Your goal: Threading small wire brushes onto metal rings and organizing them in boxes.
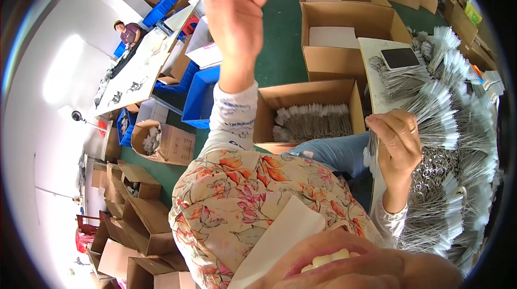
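My left hand is raised out in front over the green floor. Its fingers are spread and nothing shows in them. My right hand is at the near edge of the worktable on the right, fingers curled and pinched together. Grey wires with a white tuft show right at those fingertips, like thin wire brushes, partly hidden by the hand. Beside this hand, heaped bundles of wire brushes with white bristle ends and looped wire handles cover the table.
A dark-screened phone or tablet rests among the brushes. In front of me stands a cardboard box of brushes, with larger cartons beyond. A blue bin and several cartons line the left. A person sits at a far table.
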Tool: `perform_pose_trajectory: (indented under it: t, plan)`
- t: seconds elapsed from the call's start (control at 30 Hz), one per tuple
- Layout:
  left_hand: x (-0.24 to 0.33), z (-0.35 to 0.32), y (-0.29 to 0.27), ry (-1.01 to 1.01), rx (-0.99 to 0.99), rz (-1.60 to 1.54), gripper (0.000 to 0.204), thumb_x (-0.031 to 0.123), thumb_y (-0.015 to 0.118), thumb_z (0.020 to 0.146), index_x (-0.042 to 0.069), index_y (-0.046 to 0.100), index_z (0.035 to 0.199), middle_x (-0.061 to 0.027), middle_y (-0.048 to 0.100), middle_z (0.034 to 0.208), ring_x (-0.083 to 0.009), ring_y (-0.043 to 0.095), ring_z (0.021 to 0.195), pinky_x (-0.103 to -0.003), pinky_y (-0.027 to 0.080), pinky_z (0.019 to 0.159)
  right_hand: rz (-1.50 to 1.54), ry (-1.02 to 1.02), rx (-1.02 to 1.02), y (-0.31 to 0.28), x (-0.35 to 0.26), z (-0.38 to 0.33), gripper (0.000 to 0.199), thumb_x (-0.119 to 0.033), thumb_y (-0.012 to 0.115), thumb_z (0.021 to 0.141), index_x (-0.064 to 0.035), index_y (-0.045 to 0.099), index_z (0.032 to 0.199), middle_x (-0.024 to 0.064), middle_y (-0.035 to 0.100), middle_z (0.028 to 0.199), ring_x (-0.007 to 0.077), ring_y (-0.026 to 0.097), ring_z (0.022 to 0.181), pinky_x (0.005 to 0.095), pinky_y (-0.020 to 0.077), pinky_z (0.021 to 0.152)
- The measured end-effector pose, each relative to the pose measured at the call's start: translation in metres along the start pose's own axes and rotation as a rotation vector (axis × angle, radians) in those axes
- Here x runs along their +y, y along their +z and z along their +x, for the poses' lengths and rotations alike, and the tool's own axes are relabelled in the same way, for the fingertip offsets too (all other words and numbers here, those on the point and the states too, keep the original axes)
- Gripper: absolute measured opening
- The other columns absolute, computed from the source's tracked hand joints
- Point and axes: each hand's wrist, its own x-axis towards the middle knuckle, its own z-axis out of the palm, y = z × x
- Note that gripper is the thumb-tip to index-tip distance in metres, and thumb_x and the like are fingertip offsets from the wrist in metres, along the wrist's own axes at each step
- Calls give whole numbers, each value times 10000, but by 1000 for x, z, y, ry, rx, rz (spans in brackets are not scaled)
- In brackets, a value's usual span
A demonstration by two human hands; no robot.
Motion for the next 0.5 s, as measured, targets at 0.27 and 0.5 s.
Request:
perform_pose_trajectory:
  t: [0.27,0.5]
  plan:
    - [-35,-124,54,-654,-420,-151,717,309,632,834,24,264,1380,-173,591,1014,-225,579,958,-358,437,871,-7,-61,-89,8,-7,4,261,12,648,578,-39,671,833,29,633,834,191,568,753,312,441,633]
    - [-43,-128,52,-776,-490,-359,749,281,707,774,-7,322,1348,-132,567,1085,-196,533,1041,-340,390,915,-40,-62,-73,8,-5,3,231,4,647,595,-45,651,820,27,631,838,195,570,758,318,439,640]
